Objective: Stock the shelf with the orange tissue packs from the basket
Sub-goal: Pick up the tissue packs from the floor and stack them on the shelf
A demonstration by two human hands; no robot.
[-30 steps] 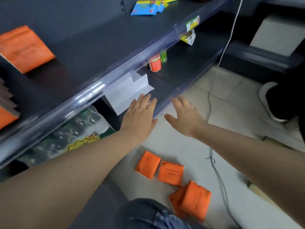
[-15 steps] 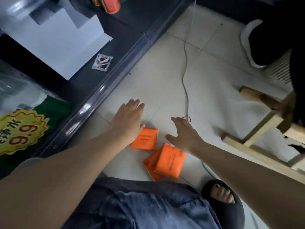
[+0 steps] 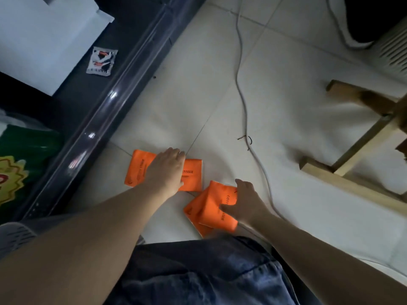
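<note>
Head view, floor: a pale tiled floor runs beside a dark bottom shelf with a clear front strip. A grey cable trails over the tiles and a wooden frame stands at the right.
Shelf contents: a white card, a small sachet and a green bag. No orange pack shows on this level.
Packs: four orange tissue packs lie on the floor. The left pair sits side by side near the shelf foot. The right stack is two overlapping packs by the person's knee.
Left grip: lies palm-down across the left pair. I cannot tell whether its fingers have hooked the far edge.
Right grip: grasps the top pack, thumb on its face and fingers curled over the far edge.
Handling: the packs are probably light, soft and squashy, with slick film wrap. They should give under pressure and slide on each other.
Where to hold: by opposite edges, thumb on the face, squeezing gently. Two could be pinched together.
Hidden: both palms cover the printed lettering. A white slatted object, cut off at the corner, may be the basket. The upper shelves are out of frame.
</note>
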